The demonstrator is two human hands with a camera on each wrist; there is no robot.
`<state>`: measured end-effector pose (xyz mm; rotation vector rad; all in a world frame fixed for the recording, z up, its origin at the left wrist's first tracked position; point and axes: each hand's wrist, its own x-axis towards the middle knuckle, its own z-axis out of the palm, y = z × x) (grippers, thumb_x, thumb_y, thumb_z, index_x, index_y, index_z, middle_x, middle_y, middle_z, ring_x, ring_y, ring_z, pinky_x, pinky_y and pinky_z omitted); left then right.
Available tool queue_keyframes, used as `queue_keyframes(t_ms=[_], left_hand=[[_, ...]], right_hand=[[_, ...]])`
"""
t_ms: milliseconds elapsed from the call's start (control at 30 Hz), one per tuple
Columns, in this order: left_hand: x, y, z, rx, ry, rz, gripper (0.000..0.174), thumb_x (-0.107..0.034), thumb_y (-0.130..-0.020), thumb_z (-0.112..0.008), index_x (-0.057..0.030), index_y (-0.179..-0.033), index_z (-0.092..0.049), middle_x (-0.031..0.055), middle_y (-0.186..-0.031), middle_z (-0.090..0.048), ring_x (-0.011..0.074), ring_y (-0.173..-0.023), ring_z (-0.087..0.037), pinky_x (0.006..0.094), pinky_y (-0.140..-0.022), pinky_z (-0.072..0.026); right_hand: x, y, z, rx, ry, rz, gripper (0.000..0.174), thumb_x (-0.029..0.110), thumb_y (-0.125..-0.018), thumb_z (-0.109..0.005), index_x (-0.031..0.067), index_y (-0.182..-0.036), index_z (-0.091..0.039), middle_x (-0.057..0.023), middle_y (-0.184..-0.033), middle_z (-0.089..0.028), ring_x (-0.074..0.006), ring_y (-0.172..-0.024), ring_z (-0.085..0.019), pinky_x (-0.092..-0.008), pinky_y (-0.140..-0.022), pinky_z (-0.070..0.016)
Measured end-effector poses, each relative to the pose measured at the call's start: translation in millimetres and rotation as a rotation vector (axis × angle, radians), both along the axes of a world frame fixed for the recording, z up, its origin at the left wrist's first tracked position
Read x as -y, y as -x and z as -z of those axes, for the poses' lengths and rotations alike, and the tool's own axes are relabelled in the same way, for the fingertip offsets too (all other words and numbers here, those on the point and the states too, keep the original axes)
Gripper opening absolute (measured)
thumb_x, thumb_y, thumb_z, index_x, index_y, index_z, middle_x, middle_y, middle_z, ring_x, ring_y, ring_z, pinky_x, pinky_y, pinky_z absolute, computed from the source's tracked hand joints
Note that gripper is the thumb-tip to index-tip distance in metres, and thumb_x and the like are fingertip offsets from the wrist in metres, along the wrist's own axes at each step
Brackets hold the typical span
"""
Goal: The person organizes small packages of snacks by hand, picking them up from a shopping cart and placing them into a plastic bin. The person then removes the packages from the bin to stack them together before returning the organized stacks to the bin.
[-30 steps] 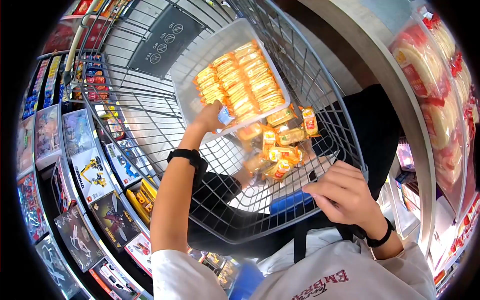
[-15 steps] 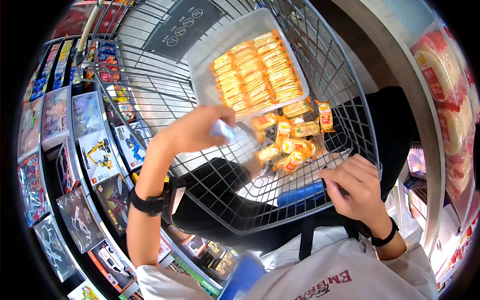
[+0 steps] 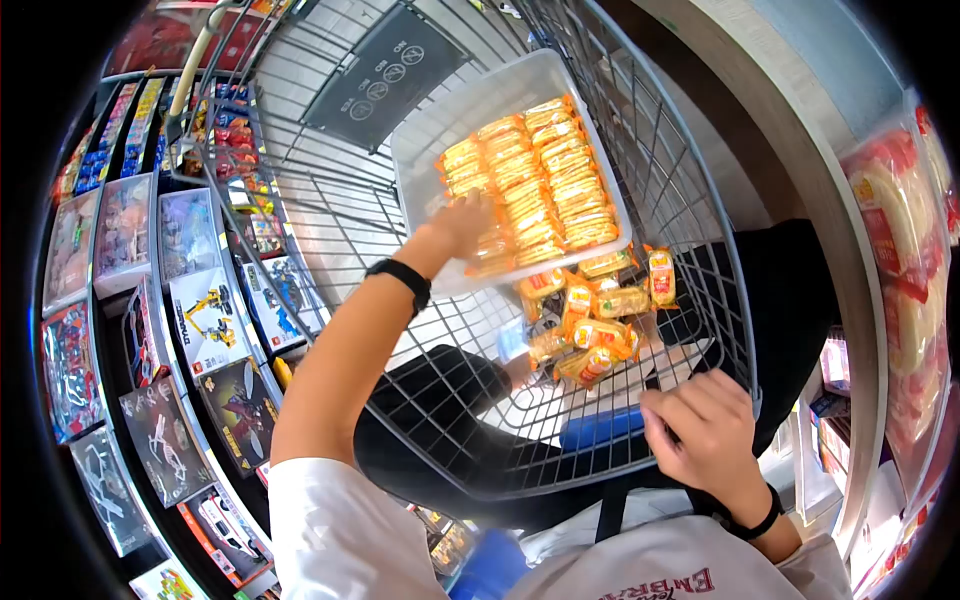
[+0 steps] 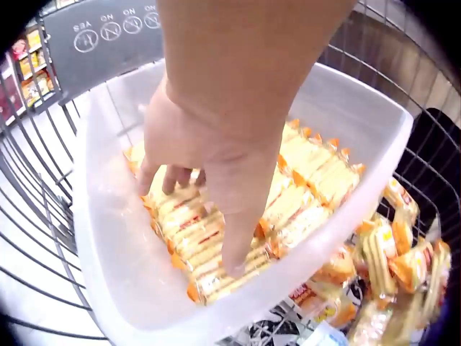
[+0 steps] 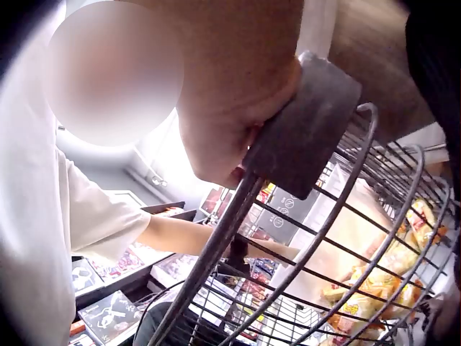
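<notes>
My left hand reaches into a clear plastic tub. Its fingers and thumb spread over the nearest row of wrapped snack cakes, thumb at the near end, fingertips at the row's outer side. Several rows of these yellow and orange packets stand side by side in the tub. At the near corner of the shopping cart, my right hand curls over the cart rim beside a grey corner bumper. A pale blue-and-white piece lies below the tub, next to loose snack cakes.
Wire sides of the cart surround the tub. Shelves of boxed toys run along the left. On the right, bagged bread sits behind a pale curved ledge. Something blue shows through the cart's near side.
My left hand drew back from the tub with the pale blue-and-white piece, let it go near the loose packets, and returned to the tub's near row. The right hand stays at the cart corner.
</notes>
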<state>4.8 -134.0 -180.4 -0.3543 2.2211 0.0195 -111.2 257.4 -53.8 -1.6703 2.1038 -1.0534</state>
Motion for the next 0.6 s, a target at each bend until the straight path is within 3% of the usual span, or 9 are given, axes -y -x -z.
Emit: queue_keyframes(t_ms=[167,233,267,333,367,433,600], left_hand=[[-22.7,-16.1,14.6,-0.047,0.061,-0.083,0.125,-0.039,-0.055,-0.09,0.0064,-0.148,-0.021,0.0281,-0.146,-0.033,0.0454,-0.134,-0.041,0.0541,-0.104,-0.0446],[-20.1,-31.0,18.8,-0.208,0.215,0.129,0.128,-0.043,-0.057,-0.088,0.0066,-0.151,-0.017,0.0307,-0.149,-0.028,0.0464,-0.14,-0.032,0.0582,-0.108,-0.0385],[-18.1,-34.3,22.5,-0.199,0.214,0.127,0.128,-0.043,-0.057,-0.088,0.0066,-0.151,-0.017,0.0307,-0.149,-0.028,0.0464,-0.14,-0.032,0.0582,-0.108,-0.0385],[-20.7,-23.2,16.1,-0.028,0.229,0.146,0.116,-0.054,-0.074,-0.076,0.0061,-0.152,-0.015,0.0283,-0.154,-0.025,0.0464,-0.145,-0.023,0.0674,-0.109,-0.0299],[-22.1,-20.4,14.2,-0.026,0.224,0.152,0.116,-0.054,-0.074,-0.076,0.0061,-0.152,-0.015,0.0283,-0.154,-0.025,0.0464,-0.145,-0.023,0.0674,-0.109,-0.0299],[-25.8,-20.1,9.7,-0.202,0.061,-0.067,0.13,-0.047,-0.059,-0.087,0.0064,-0.153,-0.015,0.0334,-0.153,-0.022,0.048,-0.144,-0.024,0.0585,-0.112,-0.0336],[-29.3,-16.6,6.1,-0.226,0.032,-0.133,0.128,-0.045,-0.058,-0.088,0.0073,-0.152,-0.018,0.0379,-0.153,-0.017,0.0508,-0.143,-0.026,0.0558,-0.112,-0.0349]], right_hand=[[0.2,2.5,1.6,0.045,0.022,-0.016,0.014,0.014,-0.072,-0.074,0.0089,-0.084,-0.068,-0.0006,-0.066,-0.048,-0.0179,-0.058,-0.05,-0.0309,-0.057,-0.0388],[0.7,2.5,0.5,0.036,0.006,-0.021,0.014,0.015,-0.072,-0.075,0.0083,-0.083,-0.068,-0.0005,-0.065,-0.048,-0.0174,-0.058,-0.05,-0.0306,-0.057,-0.0379],[0.5,2.5,1.1,0.027,0.008,-0.025,0.014,0.015,-0.072,-0.075,0.0079,-0.082,-0.068,-0.0005,-0.065,-0.048,-0.0169,-0.058,-0.05,-0.0306,-0.056,-0.0365],[0.3,4.0,-0.4,0.051,-0.003,-0.039,0.014,0.015,-0.072,-0.075,0.0078,-0.082,-0.068,-0.0004,-0.065,-0.048,-0.0168,-0.058,-0.05,-0.0307,-0.056,-0.0359],[0.1,4.7,-1.2,0.069,-0.016,-0.052,0.014,0.014,-0.072,-0.075,0.0077,-0.083,-0.069,-0.0003,-0.065,-0.048,-0.0166,-0.058,-0.05,-0.0307,-0.056,-0.0352],[1.3,5.7,-1.3,0.074,-0.016,-0.043,0.015,0.014,-0.071,-0.075,0.0077,-0.083,-0.069,-0.0001,-0.065,-0.049,-0.0166,-0.058,-0.05,-0.0307,-0.055,-0.0348],[2.5,4.1,-1.5,0.085,-0.025,-0.022,0.015,0.014,-0.07,-0.075,0.0077,-0.083,-0.07,0.0004,-0.065,-0.05,-0.0164,-0.056,-0.049,-0.0305,-0.055,-0.0342]])
